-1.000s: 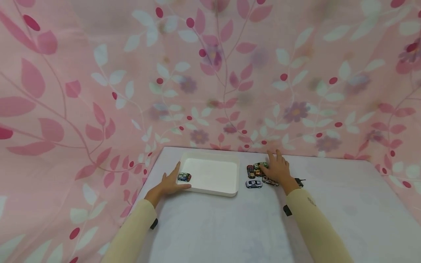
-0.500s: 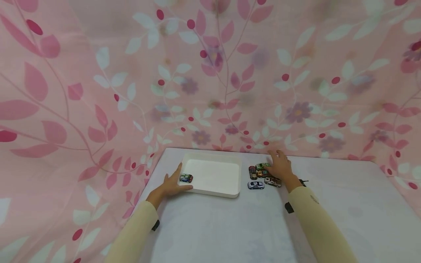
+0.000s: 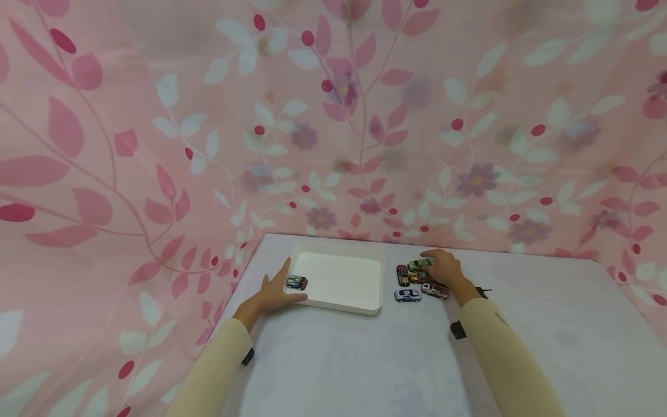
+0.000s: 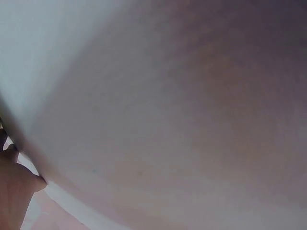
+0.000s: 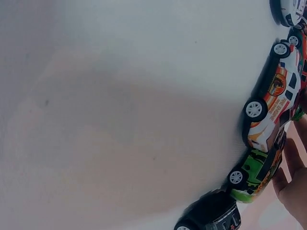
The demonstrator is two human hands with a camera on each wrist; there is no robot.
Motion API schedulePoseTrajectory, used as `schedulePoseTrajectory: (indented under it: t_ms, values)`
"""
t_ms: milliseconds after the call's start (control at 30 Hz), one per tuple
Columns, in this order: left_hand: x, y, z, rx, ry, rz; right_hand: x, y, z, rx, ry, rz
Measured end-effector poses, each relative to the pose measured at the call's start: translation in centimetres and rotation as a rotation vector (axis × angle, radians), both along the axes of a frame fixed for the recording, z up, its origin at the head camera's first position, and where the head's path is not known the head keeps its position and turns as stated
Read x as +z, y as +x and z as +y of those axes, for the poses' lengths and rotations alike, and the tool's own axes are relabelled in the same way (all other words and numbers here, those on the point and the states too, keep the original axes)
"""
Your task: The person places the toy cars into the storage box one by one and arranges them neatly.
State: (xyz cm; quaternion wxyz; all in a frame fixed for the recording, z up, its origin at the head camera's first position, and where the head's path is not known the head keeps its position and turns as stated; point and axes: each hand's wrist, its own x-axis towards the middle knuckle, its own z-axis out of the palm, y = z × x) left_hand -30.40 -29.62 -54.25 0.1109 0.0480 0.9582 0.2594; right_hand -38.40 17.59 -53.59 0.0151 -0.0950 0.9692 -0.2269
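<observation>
A white tray (image 3: 339, 302) lies on the table. My left hand (image 3: 272, 294) spreads around its near left corner, thumb along the front rim and fingers along the left side. A multicoloured toy car (image 3: 297, 282) sits inside by that hand. My right hand (image 3: 444, 269) is over a cluster of toy cars, its index finger and thumb on either side of a green toy car (image 3: 418, 265). Close by are an orange car (image 3: 418, 278), a dark red car (image 3: 403, 275) and a white-and-orange car (image 5: 276, 103). Another green car (image 5: 256, 175) shows near the fingers in the right wrist view.
A white toy car (image 3: 407, 295) stands between the tray and my right forearm. A dark toy with a thin barrel (image 3: 482, 292) is partly hidden behind the right wrist. A pink floral cloth (image 3: 354, 145) hangs behind the white-covered table (image 3: 354, 359).
My right hand's fingers have lowered from pointing toward the back edge to around the green car. The left hand keeps its place at the tray. The head view has shifted slightly.
</observation>
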Motion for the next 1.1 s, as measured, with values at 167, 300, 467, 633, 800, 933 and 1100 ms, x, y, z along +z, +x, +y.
schedulePoseTrajectory:
  t_ms: [167, 300, 467, 633, 800, 933, 1100]
  values:
    - [-0.1, 0.0, -0.1, 0.004, 0.001, 0.003, 0.3, -0.1, -0.3, 0.040, 0.023, -0.036]
    - [-0.2, -0.1, 0.0, 0.005, 0.004, 0.012, 0.4, -0.3, -0.5, 0.039, 0.074, -0.033]
    - [0.1, -0.1, -0.1, 0.004, -0.005, -0.010, 0.5, -0.8, -0.8, 0.046, 0.058, -0.063]
    - [1.2, -0.4, 0.1, 0.007, -0.009, -0.026, 0.7, -1.2, -1.0, 0.050, 0.044, -0.078]
    - [1.5, -0.5, 0.1, 0.019, -0.015, -0.028, 0.6, -1.1, -1.4, 0.037, 0.014, -0.121]
    - [1.2, -0.3, 0.1, -0.010, -0.074, -0.066, 0.5, -1.0, -1.5, 0.022, 0.020, -0.147]
    - [1.7, -0.5, 0.4, -0.024, -0.083, -0.065, 0.9, -1.2, -1.4, 0.034, 0.019, -0.137]
